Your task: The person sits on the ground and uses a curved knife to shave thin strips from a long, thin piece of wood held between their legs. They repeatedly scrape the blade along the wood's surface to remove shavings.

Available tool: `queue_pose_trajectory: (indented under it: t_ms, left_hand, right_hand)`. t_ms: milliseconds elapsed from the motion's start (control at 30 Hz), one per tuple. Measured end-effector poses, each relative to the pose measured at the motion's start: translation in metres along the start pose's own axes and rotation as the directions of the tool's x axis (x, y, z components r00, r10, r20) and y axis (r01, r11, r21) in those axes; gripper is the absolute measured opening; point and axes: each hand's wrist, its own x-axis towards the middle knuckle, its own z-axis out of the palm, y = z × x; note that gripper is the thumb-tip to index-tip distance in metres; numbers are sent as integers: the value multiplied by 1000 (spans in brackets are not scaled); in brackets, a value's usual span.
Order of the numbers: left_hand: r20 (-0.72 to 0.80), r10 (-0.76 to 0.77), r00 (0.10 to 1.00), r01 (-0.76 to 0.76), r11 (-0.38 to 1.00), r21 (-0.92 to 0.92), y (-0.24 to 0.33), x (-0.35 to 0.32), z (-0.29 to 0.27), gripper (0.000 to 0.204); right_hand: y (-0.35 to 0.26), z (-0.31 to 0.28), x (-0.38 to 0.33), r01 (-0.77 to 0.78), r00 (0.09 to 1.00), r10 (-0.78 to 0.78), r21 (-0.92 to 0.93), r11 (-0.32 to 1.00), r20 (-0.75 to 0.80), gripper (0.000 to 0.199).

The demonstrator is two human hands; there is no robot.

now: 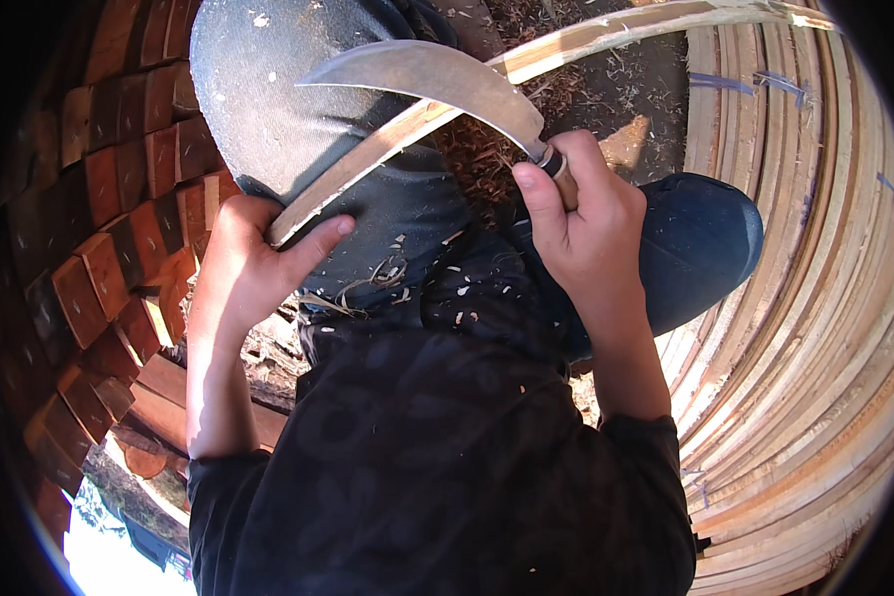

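Wooden strip [368,163], partly hidden behind the sickle [447,77]; left hand [255,250] grips it, right hand [591,221] wraps the handle [565,187].

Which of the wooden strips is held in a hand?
The wooden strip passing behind the sickle, in the left hand; others lie side by side at right.

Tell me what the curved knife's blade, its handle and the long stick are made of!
Blade: metal, probably steel, dull grey with faint sheen.
Handle: perhaps smooth wood, judging by its brown colour, though mostly hidden.
Stick: bare wood, showing pale, streaky grain.
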Motion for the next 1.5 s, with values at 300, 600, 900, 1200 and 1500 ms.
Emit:
queue_pose_trajectory:
  t_ms: [300,600,900,1200,1500]
  left_hand:
    - [48,-93,994,94,996,-5,7,0,-5,36]
    - [42,-30,999,31,999,-12,3,0,-2,39]
    - [-29,52,998,-54,995,-83,-2,4,3,37]
    - [-6,-47,999,47,998,50,14,2,-3,39]
    - [44,-102,994,101,995,8,13,3,-2,36]
  right_hand:
    - [15,2,7,126,985,-153,-269,955,-82,40]
    - [38,-27,4,87,982,-147,-401,912,-121,32]
    - [23,-18,-11,-95,993,80,-185,978,-82,27]
    - [9,-1,-7,57,994,-77,-244,968,-72,33]
    - [-2,8,9,78,997,-79,40,996,20,31]
